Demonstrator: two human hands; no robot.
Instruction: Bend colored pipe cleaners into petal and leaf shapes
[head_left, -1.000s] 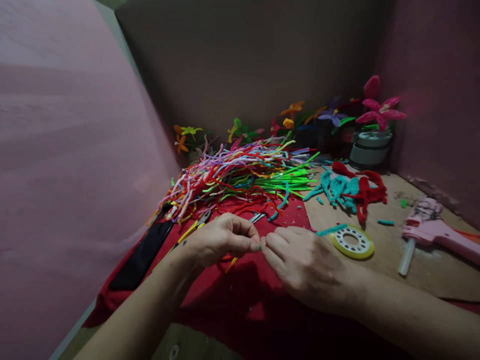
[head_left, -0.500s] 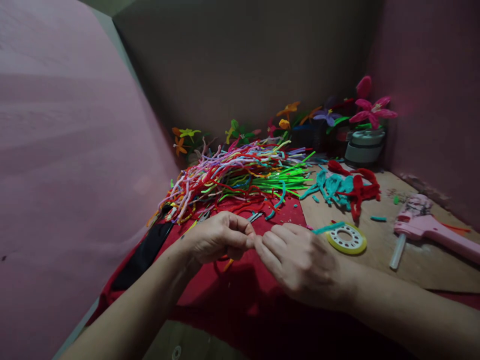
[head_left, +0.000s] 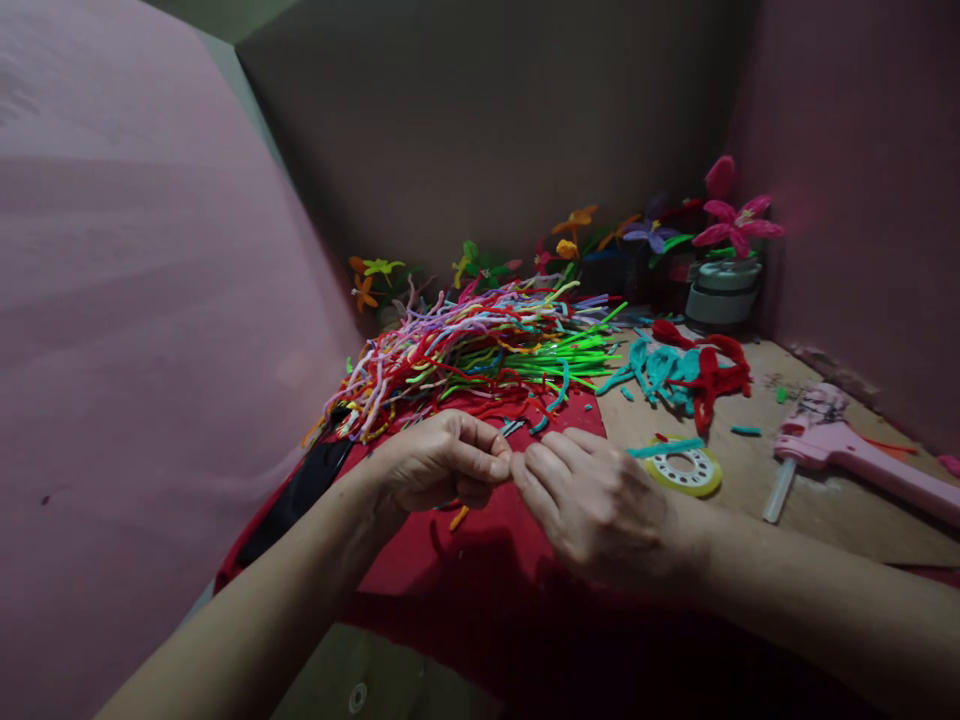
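My left hand [head_left: 454,462] is closed in a pinch above the red cloth, thumb pressed to the forefinger. What it pinches is hidden between the fingertips. Right against it, my right hand [head_left: 592,495] has its fingers curled, back of the hand up. A teal pipe cleaner [head_left: 666,448] sticks out from behind the right hand, over a yellow tape roll [head_left: 709,480]; its other end is out of sight in the fingers. Beyond the hands lie scissors [head_left: 512,428], only partly visible. A short orange pipe cleaner piece [head_left: 459,518] rests on the red cloth [head_left: 480,570] below.
A large heap of coloured pipe cleaners [head_left: 465,340] lies behind the hands. Teal [head_left: 667,375] and red pipe cleaner shapes [head_left: 709,375] sit on the board at right, near a pink glue gun [head_left: 847,450]. Pipe cleaner flowers [head_left: 739,225] stand along the back wall.
The view has shifted slightly, so the table things appear further left. Both hands stay fingertip to fingertip, and the teal pipe cleaner's free end reaches further right across the tape roll.
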